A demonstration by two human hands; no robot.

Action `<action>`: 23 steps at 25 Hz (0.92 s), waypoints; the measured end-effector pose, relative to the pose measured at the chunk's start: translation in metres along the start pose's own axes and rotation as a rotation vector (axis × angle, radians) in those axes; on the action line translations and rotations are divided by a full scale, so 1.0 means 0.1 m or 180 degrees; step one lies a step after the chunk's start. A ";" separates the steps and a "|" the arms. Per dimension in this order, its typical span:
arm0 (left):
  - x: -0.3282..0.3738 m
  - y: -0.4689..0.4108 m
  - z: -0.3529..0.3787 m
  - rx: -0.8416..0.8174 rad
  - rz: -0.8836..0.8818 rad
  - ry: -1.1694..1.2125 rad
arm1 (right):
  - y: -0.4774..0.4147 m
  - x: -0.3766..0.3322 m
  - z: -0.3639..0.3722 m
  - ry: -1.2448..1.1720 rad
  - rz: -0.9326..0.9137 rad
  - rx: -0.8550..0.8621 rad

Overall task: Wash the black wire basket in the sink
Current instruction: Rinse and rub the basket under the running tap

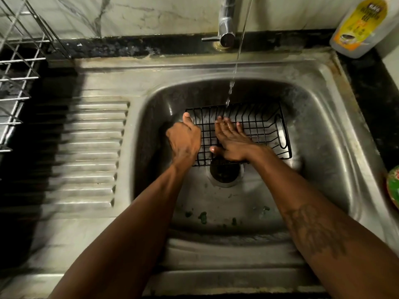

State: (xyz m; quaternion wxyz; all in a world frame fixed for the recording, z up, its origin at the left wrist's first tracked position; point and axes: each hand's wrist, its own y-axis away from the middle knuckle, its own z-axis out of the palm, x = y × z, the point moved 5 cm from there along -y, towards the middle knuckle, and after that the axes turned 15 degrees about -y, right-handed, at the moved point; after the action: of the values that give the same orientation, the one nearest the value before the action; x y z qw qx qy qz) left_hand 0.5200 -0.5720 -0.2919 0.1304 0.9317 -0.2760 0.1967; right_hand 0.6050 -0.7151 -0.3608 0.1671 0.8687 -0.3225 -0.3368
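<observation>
The black wire basket point(254, 130) lies in the middle of the frame, on the bottom of the steel sink point(323, 117), its open side up and its lower edge over the drain point(224, 173). The left hand point(184, 139) is closed around the basket's left rim, thumb up by the top corner. The right hand point(232, 141) lies flat inside the basket, fingers spread and pressed on the wire floor, wet. A thin stream of water point(234, 67) falls from the tap point(226, 22) at the top centre and lands on the basket's far rim, just above the right hand's fingertips. Green scraps point(203, 216) lie on the sink floor below the drain. A ribbed draining board point(90, 152) sits at left, a metal rack point(19, 61) in the upper left, and a yellow-labelled bottle point(358, 26) in the upper right.
</observation>
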 end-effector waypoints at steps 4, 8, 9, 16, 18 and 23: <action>0.03 0.04 -0.12 0.0060 0.0037 -0.0197 | -0.16 -0.23 0.11 -0.0101 -0.0106 -0.0100; -0.01 0.03 -0.14 0.0071 -0.0013 -0.0099 | 0.09 0.06 -0.17 -0.0553 -0.0277 0.0246; -0.01 0.02 -0.15 0.0088 -0.0002 -0.0092 | 0.15 0.14 -0.24 -0.0852 -0.0228 0.0479; 0.03 0.03 -0.11 0.0044 0.0078 0.0302 | 0.05 0.22 -0.50 -0.4276 0.0395 0.2509; 0.06 0.07 -0.11 0.0051 0.0097 0.0403 | -0.05 0.15 -0.43 -0.5364 0.0264 0.2069; 0.08 0.12 -0.15 0.0064 0.0220 0.0334 | 0.06 -0.27 0.00 -0.4574 0.0843 -0.0222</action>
State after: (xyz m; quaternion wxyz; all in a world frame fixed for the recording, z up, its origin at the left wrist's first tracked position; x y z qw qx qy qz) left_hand 0.5154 -0.5799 -0.2732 0.1284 0.9113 -0.2988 0.2525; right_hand 0.5871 -0.7008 -0.3450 -0.0188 0.3812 -0.4440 -0.8107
